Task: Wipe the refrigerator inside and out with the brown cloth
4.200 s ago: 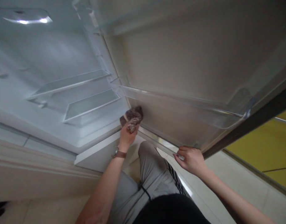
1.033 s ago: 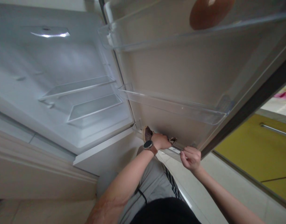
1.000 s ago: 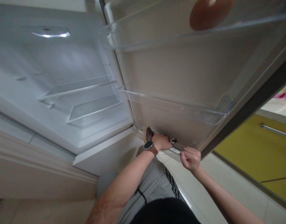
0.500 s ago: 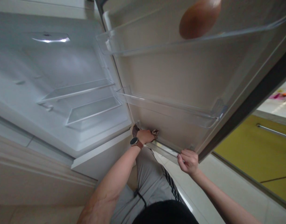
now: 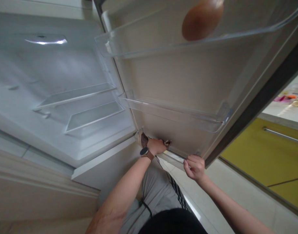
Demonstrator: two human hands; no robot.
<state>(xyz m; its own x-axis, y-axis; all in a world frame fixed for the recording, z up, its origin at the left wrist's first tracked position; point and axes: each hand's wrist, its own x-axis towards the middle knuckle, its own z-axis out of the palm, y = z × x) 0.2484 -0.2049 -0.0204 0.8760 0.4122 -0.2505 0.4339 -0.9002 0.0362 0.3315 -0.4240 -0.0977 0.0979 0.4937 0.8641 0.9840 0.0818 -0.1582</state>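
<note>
My left hand (image 5: 157,146), with a watch on the wrist, reaches into the lowest clear door shelf (image 5: 173,160) of a fridge. Its fingers are closed round a crumpled, patterned brown-and-cream cloth (image 5: 167,143), mostly hidden by the hand. A dark brown piece (image 5: 144,140) shows just left of the hand; I cannot tell whether it belongs to the cloth. My right hand (image 5: 195,166) is curled over the right end of the same shelf, gripping its rim. The fridge door (image 5: 178,78) stands wide open.
Higher on the door are a middle clear shelf (image 5: 168,113) and a top shelf (image 5: 163,50) with a brown, rounded object (image 5: 202,21). Two glass shelves (image 5: 95,115) sit inside the lit fridge at left. A yellow cabinet (image 5: 268,152) stands at right, under a counter.
My left hand has slid to the right along the lowest door shelf, carrying the cloth. The right hand keeps its grip on the shelf, and the view has shifted slightly.
</note>
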